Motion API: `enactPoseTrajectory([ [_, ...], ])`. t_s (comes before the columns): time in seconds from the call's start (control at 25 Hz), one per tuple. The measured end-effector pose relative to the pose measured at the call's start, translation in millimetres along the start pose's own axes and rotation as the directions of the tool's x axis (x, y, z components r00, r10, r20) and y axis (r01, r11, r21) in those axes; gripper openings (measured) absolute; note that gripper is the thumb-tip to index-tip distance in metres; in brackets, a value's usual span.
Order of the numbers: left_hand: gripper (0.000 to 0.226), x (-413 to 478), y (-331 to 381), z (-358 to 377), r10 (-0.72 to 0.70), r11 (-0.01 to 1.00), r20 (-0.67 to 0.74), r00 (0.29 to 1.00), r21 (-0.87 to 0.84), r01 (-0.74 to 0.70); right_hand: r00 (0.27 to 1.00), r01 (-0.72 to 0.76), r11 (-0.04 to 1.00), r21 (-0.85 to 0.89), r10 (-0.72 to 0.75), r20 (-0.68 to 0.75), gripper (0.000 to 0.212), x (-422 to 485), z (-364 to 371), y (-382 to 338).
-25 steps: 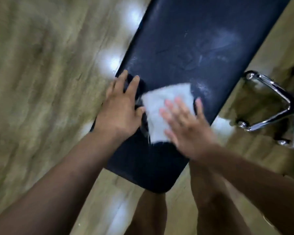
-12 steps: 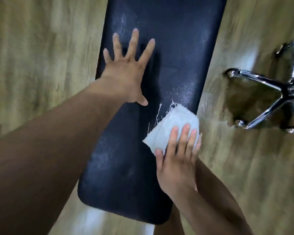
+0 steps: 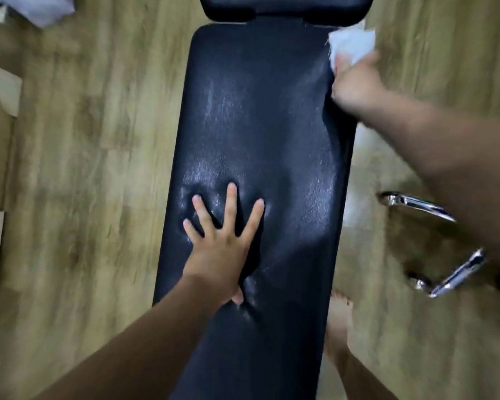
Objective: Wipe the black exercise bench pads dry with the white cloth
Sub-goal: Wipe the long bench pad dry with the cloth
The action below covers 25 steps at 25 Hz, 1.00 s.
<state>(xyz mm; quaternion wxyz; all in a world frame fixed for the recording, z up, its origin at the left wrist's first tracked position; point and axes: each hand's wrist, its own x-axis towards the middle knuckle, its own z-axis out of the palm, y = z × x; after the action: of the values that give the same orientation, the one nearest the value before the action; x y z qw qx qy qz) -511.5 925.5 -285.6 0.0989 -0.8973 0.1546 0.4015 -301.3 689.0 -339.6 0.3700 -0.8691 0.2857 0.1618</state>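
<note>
- The floor [image 3: 98, 168] was wood plank; nothing on it blocked the wiping.
- The long pad [image 3: 272, 125] ran away from the person. Its black skin was glossy, with pale streaks that were likely damp, so it probably felt slick. It was soft and dented under pressure, and the bench looked heavy enough to stay put.
- A second pad [image 3: 283, 7] sat just beyond the far end, across a narrow gap.
- A chrome chair base [image 3: 416, 202] stood near the right edge and could have crowded the right arm.
- Cardboard [image 3: 0, 90] lay well apart at left.
- The left hand [image 3: 223, 246] lay flat on the long pad, fingers spread, sinking in as a brace.
- The right hand [image 3: 355, 85] was at the far right corner on the cloth; blur hid whether it gripped or pressed flat.
- A bare foot [image 3: 339, 321] stood beside the bench.
- The cloth [image 3: 351, 43] was white, limp and light, and draped over that corner; it was probably best bunched under the palm.
</note>
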Motion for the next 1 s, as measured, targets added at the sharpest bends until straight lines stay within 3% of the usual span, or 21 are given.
enactPoseTrajectory([
  [0.04,0.166,0,-1,-1,-0.002,1.000,0.008,1.000,0.000,0.002,1.000,0.004,1.000,-0.001,-0.004,-0.002,0.064,19,-6,-17],
  [0.12,0.164,1,-1,-2,-0.011,1.000,0.024,1.000,-0.011,0.011,0.998,0.046,0.984,-0.172,-0.051,-0.025,0.061,22,-2,-28],
  [0.24,0.161,1,-2,-3,-0.009,1.000,0.033,0.999,-0.025,0.010,0.940,0.253,0.900,-0.354,-0.315,-0.128,0.060,-48,22,13],
  [0.32,0.160,0,-2,-5,-0.015,0.999,0.051,0.999,-0.029,0.016,0.906,0.365,0.808,-0.464,-0.423,-0.024,0.059,-138,41,63],
  [0.4,0.159,0,-2,-6,-0.018,1.000,0.048,0.999,-0.023,0.019,0.894,0.435,0.764,-0.477,-0.429,0.129,0.062,-224,50,104],
  [0.48,0.158,0,-1,-6,-0.018,1.000,0.051,0.999,-0.022,0.019,0.892,0.450,0.736,-0.506,-0.400,0.211,0.065,-244,51,119],
  [0.56,0.158,1,-1,-6,-0.019,0.999,0.062,0.998,-0.027,0.020,0.900,0.419,0.748,-0.515,-0.417,0.126,0.065,-189,44,97],
  [0.64,0.158,3,-2,-3,-0.023,0.999,0.053,0.998,-0.037,0.025,0.933,0.299,0.854,-0.426,-0.354,-0.054,0.067,-107,34,50],
  [0.76,0.158,4,-1,-2,-0.026,0.999,0.049,0.998,-0.040,0.028,0.968,0.187,0.950,-0.252,-0.221,-0.115,0.076,-14,11,10],
  [0.84,0.158,4,-1,0,-0.027,0.999,0.044,0.999,-0.031,0.029,0.961,0.242,0.925,-0.292,-0.270,-0.058,0.073,25,-11,-4],
  [1.0,0.152,5,1,1,-0.038,0.999,0.029,0.999,-0.004,0.038,0.915,0.402,0.718,-0.568,-0.296,0.274,0.058,56,-30,-56],
])
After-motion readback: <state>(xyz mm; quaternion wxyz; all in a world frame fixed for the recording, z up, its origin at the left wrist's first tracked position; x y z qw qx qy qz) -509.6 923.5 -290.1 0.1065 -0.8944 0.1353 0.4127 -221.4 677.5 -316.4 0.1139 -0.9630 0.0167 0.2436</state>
